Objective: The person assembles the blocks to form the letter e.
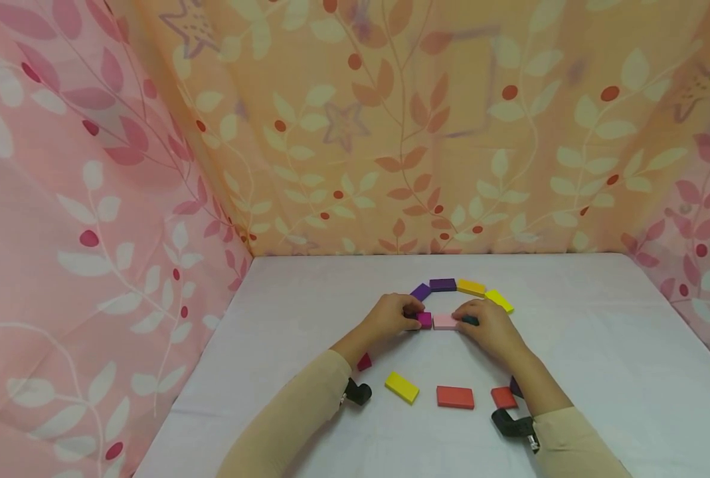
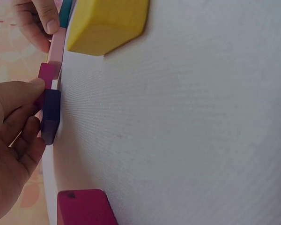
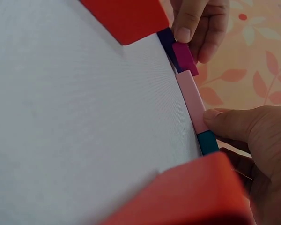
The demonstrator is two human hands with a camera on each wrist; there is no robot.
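Around the middle of the white table, my left hand (image 1: 395, 313) pinches a magenta block (image 1: 426, 321) between thumb and fingers. A dark purple block (image 2: 50, 115) sits beside the magenta one, below those fingers in the left wrist view. Just right of it in the head view lies a pink block (image 1: 445, 322). My right hand (image 1: 492, 325) grips the pink block's right end, thumb on its near face and the other fingers curled behind. A teal block (image 3: 208, 142) adjoins that end, partly covered by the right hand.
Beyond the hands, a purple block (image 1: 421, 291), dark purple block (image 1: 442, 285), orange-yellow block (image 1: 471, 287) and yellow block (image 1: 499, 301) form an arc. Nearer lie a crimson block (image 1: 364, 362), yellow block (image 1: 402, 388), red block (image 1: 455, 397) and smaller red block (image 1: 503, 398). Patterned curtains surround the table.
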